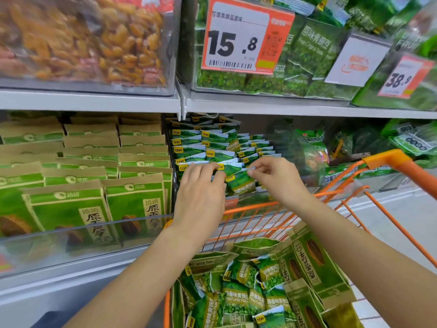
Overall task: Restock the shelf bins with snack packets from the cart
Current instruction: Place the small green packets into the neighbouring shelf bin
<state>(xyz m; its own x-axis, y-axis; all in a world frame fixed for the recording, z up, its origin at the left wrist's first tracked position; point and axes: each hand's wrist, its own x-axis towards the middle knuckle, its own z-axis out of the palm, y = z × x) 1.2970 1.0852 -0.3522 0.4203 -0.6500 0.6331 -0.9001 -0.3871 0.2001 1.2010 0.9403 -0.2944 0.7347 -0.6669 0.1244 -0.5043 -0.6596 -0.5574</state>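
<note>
While the left hand (201, 185) presses flat on the front row and the right hand (274, 176) pinches one pea packet's (241, 181) corner at the lower shelf bin (238, 202), that leaning packet could slip forward into the cart (387, 159) below.

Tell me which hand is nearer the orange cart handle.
Right. The right hand is at the pea packets just left of the cart handle; the left hand is farther left, by the bin's front rows.
</note>
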